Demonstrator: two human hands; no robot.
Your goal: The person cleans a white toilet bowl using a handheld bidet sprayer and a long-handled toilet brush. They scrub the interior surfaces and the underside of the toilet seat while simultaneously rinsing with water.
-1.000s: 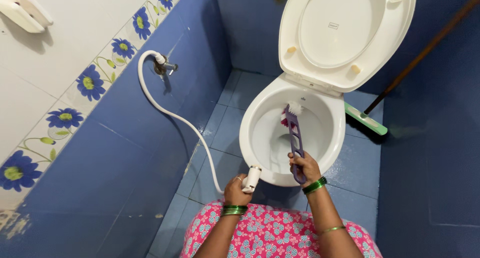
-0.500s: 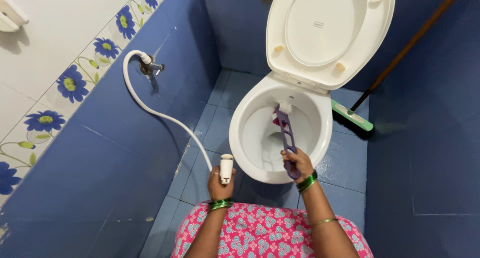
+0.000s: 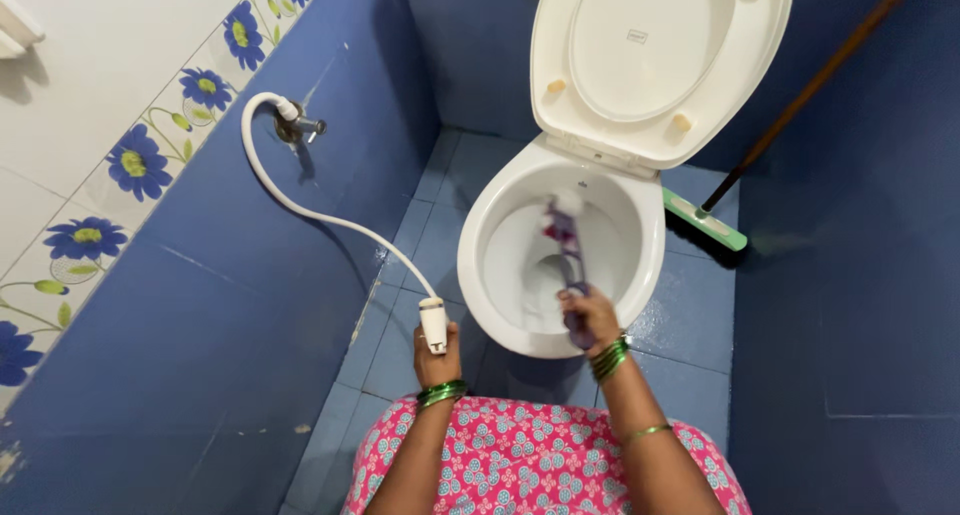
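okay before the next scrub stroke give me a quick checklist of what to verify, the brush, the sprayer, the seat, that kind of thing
1. Right hand closed on the purple brush handle: ok.
2. Brush head inside the toilet bowl, near the back wall: ok, though blurred.
3. Left hand holding the white sprayer: ok.
4. Sprayer aimed into the bowl: not ok, it is outside the rim, over the floor.
5. Seat and lid raised clear of the bowl: ok.
6. Water flowing from the sprayer: cannot tell.

One toilet, one brush, one sprayer, seemingly one broom.
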